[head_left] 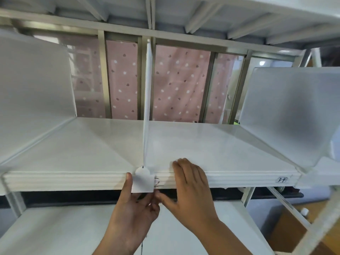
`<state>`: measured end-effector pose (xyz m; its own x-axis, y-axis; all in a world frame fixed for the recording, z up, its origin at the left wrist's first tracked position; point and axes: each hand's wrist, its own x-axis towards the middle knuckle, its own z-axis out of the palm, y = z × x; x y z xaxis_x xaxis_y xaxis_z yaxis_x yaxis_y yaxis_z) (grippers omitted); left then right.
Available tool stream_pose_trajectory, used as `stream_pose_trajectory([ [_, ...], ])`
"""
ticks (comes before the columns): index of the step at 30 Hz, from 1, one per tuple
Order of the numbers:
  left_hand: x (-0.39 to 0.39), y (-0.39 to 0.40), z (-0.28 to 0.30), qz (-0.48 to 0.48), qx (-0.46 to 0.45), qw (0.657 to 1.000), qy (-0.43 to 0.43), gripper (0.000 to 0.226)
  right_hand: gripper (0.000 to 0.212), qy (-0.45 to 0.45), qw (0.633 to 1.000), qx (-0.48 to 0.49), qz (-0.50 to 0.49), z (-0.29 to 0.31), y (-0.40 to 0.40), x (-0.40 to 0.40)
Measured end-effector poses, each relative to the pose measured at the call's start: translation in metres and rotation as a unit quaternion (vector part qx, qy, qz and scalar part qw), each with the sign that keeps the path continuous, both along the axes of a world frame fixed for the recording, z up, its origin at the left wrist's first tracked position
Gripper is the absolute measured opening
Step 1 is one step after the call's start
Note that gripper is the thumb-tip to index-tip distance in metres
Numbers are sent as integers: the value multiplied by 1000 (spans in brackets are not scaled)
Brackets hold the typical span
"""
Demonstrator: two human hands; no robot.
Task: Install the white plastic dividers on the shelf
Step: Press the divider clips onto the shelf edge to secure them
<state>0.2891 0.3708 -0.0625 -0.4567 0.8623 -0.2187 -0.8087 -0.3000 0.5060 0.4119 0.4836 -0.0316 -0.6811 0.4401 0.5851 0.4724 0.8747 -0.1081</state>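
A thin white plastic divider stands upright on the white shelf, seen edge-on at its middle. The divider's front clip hangs over the shelf's front lip. My left hand grips the clip from below, thumb up on the lip to its left. My right hand lies just right of the clip, fingers flat on the shelf's front edge and thumb under the lip. Two more frosted white dividers stand on the same shelf, one at the far left and one at the far right.
Another white shelf lies below, and the underside of an upper shelf is overhead. A pink dotted curtain hangs behind the metal frame. A handwritten label is on the shelf's lip at the right. Wooden floor shows at the lower right.
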Motion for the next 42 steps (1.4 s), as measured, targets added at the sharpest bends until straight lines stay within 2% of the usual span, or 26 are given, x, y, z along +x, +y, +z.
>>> stream_pose_trajectory([
  [2, 13, 5, -7, 14, -11, 1000, -6, 98, 75, -22, 997, -2, 72, -2, 4, 15],
  [4, 45, 26, -8, -2, -33, 999, 1, 99, 65, -10, 989, -50, 141, 0, 18, 45],
  [7, 98, 62, -7, -57, -50, 997, 25, 102, 49, 28, 975, -137, 175, 10, 39, 95],
  [11, 158, 112, -3, -127, -54, 990, 40, 103, 43, 29, 982, -154, 103, 16, 79, 174],
  [15, 205, 158, 2, -161, -69, 984, 38, 115, 34, 55, 987, -153, 8, 26, 126, 254],
  [18, 234, 196, 10, -175, -70, 982, 7, 126, 30, 101, 981, -162, -26, 36, 162, 303],
  [21, 261, 233, 17, -163, -76, 984, -8, 125, 29, 102, 980, -156, -70, 40, 203, 337],
  [25, 287, 271, 17, -145, -67, 987, -2, 131, 40, 58, 982, -151, -102, 39, 250, 357],
  [29, 304, 292, 18, -138, -52, 989, 12, 129, 58, -1, 983, -168, -69, 39, 282, 348],
  [32, 310, 300, 19, -135, -38, 990, 13, 122, 63, -40, 982, -182, -32, 39, 297, 336],
  [35, 310, 305, 18, -129, -41, 991, 21, 121, 62, -13, 978, -206, -31, 38, 306, 333],
  [42, 307, 306, 15, -145, -65, 985, 61, 103, 60, 32, 973, -223, -41, 29, 314, 333],
])
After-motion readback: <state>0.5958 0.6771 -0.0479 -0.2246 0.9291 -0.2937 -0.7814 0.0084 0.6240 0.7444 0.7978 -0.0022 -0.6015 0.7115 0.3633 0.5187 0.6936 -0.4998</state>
